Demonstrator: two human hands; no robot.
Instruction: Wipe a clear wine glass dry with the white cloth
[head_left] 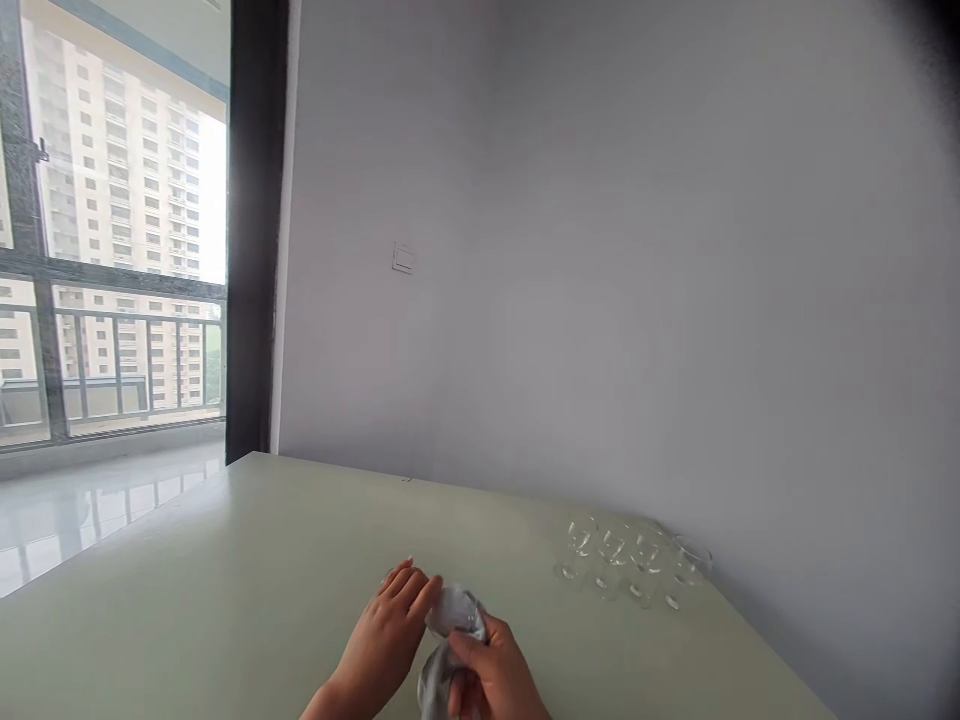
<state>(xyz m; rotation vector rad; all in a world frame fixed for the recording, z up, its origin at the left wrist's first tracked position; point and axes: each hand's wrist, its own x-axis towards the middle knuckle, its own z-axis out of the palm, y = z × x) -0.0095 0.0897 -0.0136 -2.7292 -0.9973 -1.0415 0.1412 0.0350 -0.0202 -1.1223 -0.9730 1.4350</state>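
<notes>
Near the table's front edge, my right hand [491, 665] grips a crumpled grey cloth [435, 680]. A clear glass [454, 608] shows between my hands, its rim side toward the upper left, with part of the cloth against it. My left hand [394, 620] lies at the glass's left side, its fingers bent and close together around the edge. The lower part of the glass is hidden by the cloth and my right hand.
Several clear stemmed glasses [613, 547] stand grouped at the right rear of the pale green table [300, 540]. Grey walls [637, 250] border the table behind and to the right. A large window [120, 200] is at the left.
</notes>
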